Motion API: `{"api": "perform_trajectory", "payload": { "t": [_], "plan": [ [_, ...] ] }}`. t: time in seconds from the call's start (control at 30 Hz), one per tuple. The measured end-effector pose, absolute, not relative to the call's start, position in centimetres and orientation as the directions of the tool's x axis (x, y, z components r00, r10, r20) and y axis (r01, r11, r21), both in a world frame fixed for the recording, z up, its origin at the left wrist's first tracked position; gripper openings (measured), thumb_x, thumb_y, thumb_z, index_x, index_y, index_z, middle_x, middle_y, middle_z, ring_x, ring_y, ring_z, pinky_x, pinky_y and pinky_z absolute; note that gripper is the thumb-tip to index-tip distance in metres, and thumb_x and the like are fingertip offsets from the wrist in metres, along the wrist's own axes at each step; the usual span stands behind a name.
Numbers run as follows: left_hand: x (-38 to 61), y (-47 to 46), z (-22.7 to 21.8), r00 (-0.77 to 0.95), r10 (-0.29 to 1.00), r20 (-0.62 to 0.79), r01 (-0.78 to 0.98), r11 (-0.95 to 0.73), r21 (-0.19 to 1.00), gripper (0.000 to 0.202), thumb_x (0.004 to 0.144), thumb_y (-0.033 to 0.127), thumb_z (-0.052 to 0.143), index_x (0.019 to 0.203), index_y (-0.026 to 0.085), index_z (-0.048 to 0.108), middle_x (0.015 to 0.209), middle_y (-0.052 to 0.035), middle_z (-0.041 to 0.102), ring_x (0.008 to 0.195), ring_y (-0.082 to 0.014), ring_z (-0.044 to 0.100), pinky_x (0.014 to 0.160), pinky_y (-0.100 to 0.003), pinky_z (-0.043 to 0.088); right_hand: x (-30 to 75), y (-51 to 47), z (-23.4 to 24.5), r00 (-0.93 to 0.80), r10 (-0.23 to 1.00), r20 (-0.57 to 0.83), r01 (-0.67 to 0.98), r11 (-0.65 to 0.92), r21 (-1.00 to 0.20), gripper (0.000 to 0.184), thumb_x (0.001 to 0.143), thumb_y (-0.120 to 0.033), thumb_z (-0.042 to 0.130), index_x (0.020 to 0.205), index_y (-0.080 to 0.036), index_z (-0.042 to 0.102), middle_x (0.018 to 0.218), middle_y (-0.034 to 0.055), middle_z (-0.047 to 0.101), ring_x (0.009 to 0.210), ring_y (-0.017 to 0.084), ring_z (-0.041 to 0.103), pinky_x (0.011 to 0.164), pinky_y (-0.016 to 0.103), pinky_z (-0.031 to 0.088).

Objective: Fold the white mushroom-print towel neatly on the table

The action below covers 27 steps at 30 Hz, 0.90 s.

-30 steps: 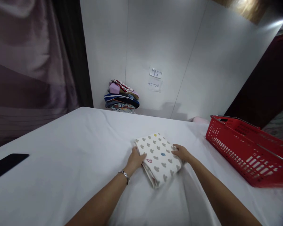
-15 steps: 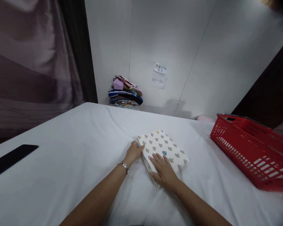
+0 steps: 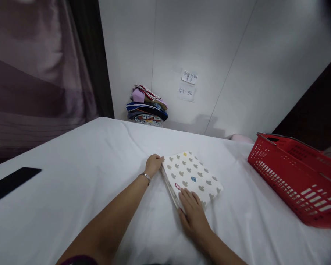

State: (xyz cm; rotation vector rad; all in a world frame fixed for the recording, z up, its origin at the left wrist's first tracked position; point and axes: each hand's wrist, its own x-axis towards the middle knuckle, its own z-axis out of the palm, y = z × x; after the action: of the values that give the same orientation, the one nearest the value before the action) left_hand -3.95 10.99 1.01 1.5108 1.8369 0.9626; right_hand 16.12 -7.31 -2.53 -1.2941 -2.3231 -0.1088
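A folded white cloth (image 3: 190,171) with grey mushroom-like prints and a few coloured ones lies on the white-covered table, turned at an angle. At its far left corner, my left hand (image 3: 153,164) pinches the folded layers between thumb and fingers. My right hand (image 3: 193,212) rests on the near corner, fingers stretched out and lying on the fabric, thumb at the near left edge. Several layers show along the left side of the cloth. What kind of cloth item it is, I cannot tell.
A red plastic basket (image 3: 292,180) stands on the right. Against the wall at the back is a stack of folded cloths (image 3: 147,106), beside paper notes (image 3: 187,86). A flat black object (image 3: 12,182) lies at the left. White sheet (image 3: 79,173) covers the table.
My left hand has moved up along the cloth's left edge to its far left corner. My right hand has slid slightly nearer, uncovering a red print. The cloth has barely shifted.
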Motion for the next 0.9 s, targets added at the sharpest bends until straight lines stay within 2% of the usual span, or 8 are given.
{"api": "perform_trajectory", "payload": {
  "t": [0.07, 0.3, 0.43, 0.5, 0.57, 0.67, 0.77, 0.9],
  "plan": [
    [-4.0, 11.0, 0.8, -0.221, 0.974, 0.042, 0.549, 0.088, 0.831, 0.021, 0.074, 0.038, 0.053, 0.07, 0.018, 0.059, 0.074, -0.0024, 0.065, 0.07, -0.0151, 0.057, 0.061, -0.024, 0.038, 16.2, -7.4, -2.6, -0.463, 0.76, 0.457, 0.808, 0.574, -0.136, 0.05, 0.085, -0.014, 0.04, 0.135, -0.017, 0.037, 0.136, 0.0098, 0.044, 0.129, 0.024, 0.034, 0.103, 0.047, 0.031],
    [-4.4, 11.0, -0.5, -0.213, 0.976, -0.044, 0.611, 0.168, 0.773, 0.018, 0.073, 0.036, 0.054, 0.068, 0.019, 0.059, 0.078, -0.0045, 0.066, 0.074, -0.0182, 0.058, 0.062, -0.026, 0.039, 16.0, -7.6, -2.7, -0.478, 0.751, 0.455, 0.808, 0.579, -0.106, 0.053, 0.082, -0.011, 0.042, 0.135, -0.017, 0.038, 0.136, 0.0103, 0.043, 0.129, 0.026, 0.034, 0.102, 0.05, 0.032],
    [-4.3, 10.8, -0.4, -0.183, 0.983, -0.013, 0.648, 0.13, 0.751, 0.021, 0.075, 0.037, 0.053, 0.081, 0.018, 0.061, 0.09, -0.0068, 0.065, 0.082, -0.0198, 0.059, 0.067, -0.027, 0.042, 15.9, -7.7, -2.8, -0.476, 0.759, 0.444, 0.815, 0.57, -0.1, 0.054, 0.081, -0.01, 0.041, 0.134, -0.017, 0.038, 0.137, 0.0105, 0.042, 0.129, 0.026, 0.034, 0.102, 0.051, 0.031],
    [-4.3, 10.3, -0.1, -0.158, 0.982, 0.107, 0.682, 0.03, 0.731, 0.027, 0.078, 0.037, 0.051, 0.094, 0.018, 0.061, 0.103, -0.008, 0.062, 0.09, -0.0203, 0.057, 0.074, -0.029, 0.043, 15.9, -7.7, -2.9, -0.474, 0.763, 0.439, 0.818, 0.566, -0.1, 0.054, 0.081, -0.009, 0.041, 0.134, -0.016, 0.039, 0.137, 0.0104, 0.042, 0.129, 0.026, 0.033, 0.103, 0.051, 0.03],
    [-4.3, 9.7, 0.2, -0.079, 0.953, 0.292, 0.714, -0.15, 0.683, 0.028, 0.083, 0.032, 0.045, 0.104, 0.019, 0.059, 0.111, -0.0075, 0.058, 0.101, -0.0199, 0.053, 0.085, -0.031, 0.042, 15.9, -7.7, -2.9, -0.473, 0.761, 0.444, 0.818, 0.566, -0.1, 0.053, 0.081, -0.009, 0.041, 0.134, -0.016, 0.039, 0.137, 0.0105, 0.042, 0.13, 0.026, 0.032, 0.103, 0.051, 0.03],
    [-4.7, 8.7, 0.6, 0.172, 0.862, 0.477, 0.718, -0.441, 0.538, 0.032, 0.082, 0.014, 0.04, 0.107, 0.021, 0.06, 0.116, -0.0048, 0.057, 0.112, -0.0182, 0.046, 0.098, -0.034, 0.035, 15.9, -7.8, -3.0, -0.472, 0.754, 0.457, 0.816, 0.57, -0.098, 0.052, 0.082, -0.01, 0.041, 0.134, -0.015, 0.038, 0.137, 0.011, 0.042, 0.13, 0.026, 0.031, 0.103, 0.051, 0.029],
    [-5.6, 7.9, 0.9, 0.431, 0.784, 0.447, 0.675, -0.609, 0.416, 0.047, 0.075, 0.001, 0.039, 0.111, 0.022, 0.06, 0.122, -0.0028, 0.055, 0.121, -0.0186, 0.039, 0.102, -0.038, 0.031, 15.9, -7.8, -3.0, -0.463, 0.754, 0.466, 0.816, 0.568, -0.108, 0.052, 0.082, -0.01, 0.041, 0.134, -0.016, 0.038, 0.136, 0.0111, 0.043, 0.13, 0.026, 0.032, 0.103, 0.051, 0.029],
    [-6.5, 7.5, 1.0, 0.567, 0.75, 0.341, 0.646, -0.661, 0.38, 0.052, 0.074, 0.0, 0.039, 0.114, 0.026, 0.059, 0.124, -0.0027, 0.055, 0.121, -0.0184, 0.04, 0.101, -0.039, 0.032, 15.8, -7.9, -2.9, -0.448, 0.758, 0.475, 0.819, 0.56, -0.121, 0.051, 0.083, -0.012, 0.042, 0.134, -0.017, 0.039, 0.136, 0.011, 0.043, 0.129, 0.025, 0.034, 0.103, 0.051, 0.03]
  ]
}}
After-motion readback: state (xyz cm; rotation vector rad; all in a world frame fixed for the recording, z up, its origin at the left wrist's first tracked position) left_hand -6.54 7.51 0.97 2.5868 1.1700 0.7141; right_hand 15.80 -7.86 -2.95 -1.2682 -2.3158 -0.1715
